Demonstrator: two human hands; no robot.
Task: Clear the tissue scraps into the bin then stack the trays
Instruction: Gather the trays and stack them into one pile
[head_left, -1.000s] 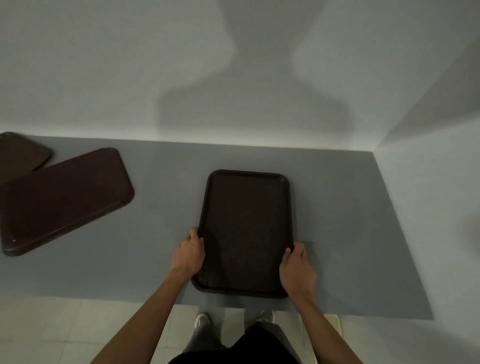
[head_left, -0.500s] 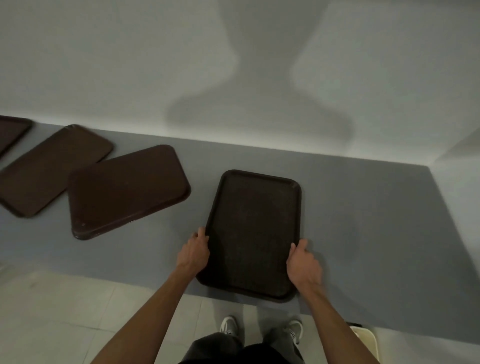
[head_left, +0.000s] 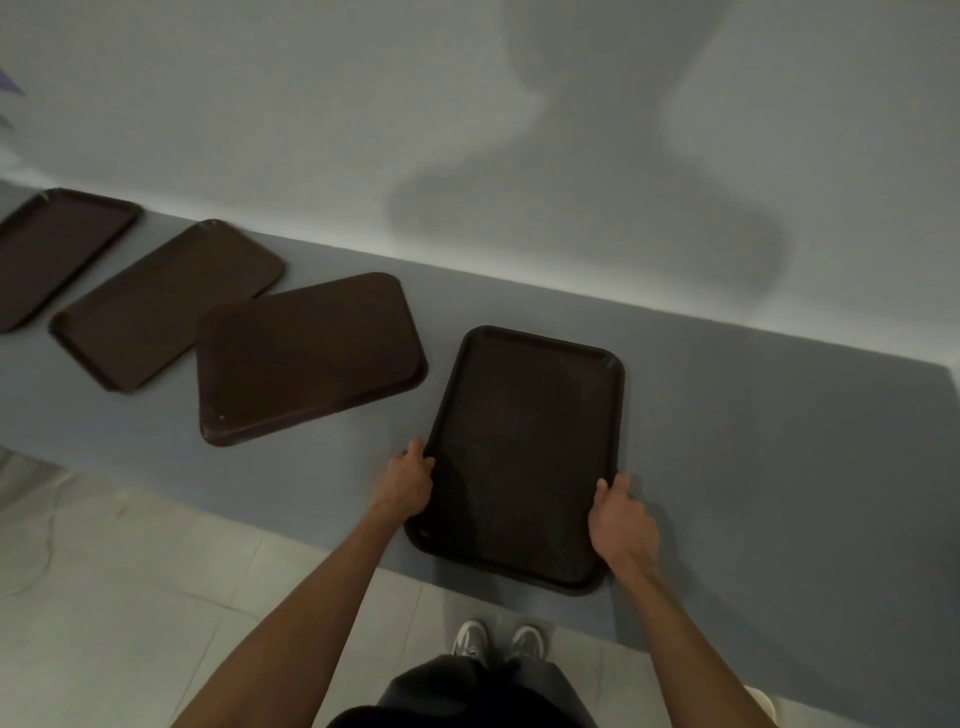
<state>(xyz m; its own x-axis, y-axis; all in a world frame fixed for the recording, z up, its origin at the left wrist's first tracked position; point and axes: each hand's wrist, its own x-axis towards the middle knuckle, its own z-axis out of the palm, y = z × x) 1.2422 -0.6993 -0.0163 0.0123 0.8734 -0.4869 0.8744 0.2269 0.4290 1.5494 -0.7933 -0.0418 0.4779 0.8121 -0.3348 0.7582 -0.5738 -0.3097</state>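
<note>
Half the view is a plain pale wall (head_left: 260, 104), with the person's broad soft shadow (head_left: 587, 208) cast across it. Below the wall a matte grey counter (head_left: 779, 441) runs from the far left to the right edge, and in front of it lies a floor of pale square tiles (head_left: 156, 597).

Four dark brown rectangular plastic trays with rounded corners lie in a row on the counter, none touching another. The right-hand tray (head_left: 524, 457) sits rim up, its long sides pointing away from the person and its near end close to the counter's front edge. Whether it rests flat or is slightly raised cannot be told. Just to its left, the second tray (head_left: 306, 358) lies at an angle and shows a smooth flat face, apparently bottom up. The third tray (head_left: 166, 306) and the fourth tray (head_left: 57, 249) lie further left, both angled, the fourth cut off by the frame.

The left hand (head_left: 408, 478) grips the left long edge of the right-hand tray with its fingers curled over the rim. The right hand (head_left: 621, 519) grips the opposite long edge, thumb on the rim.

Two grey sneakers (head_left: 498, 642) stand on the tiles below the tray. A thin pale cable (head_left: 49, 535) trails across the floor at the left.
</note>
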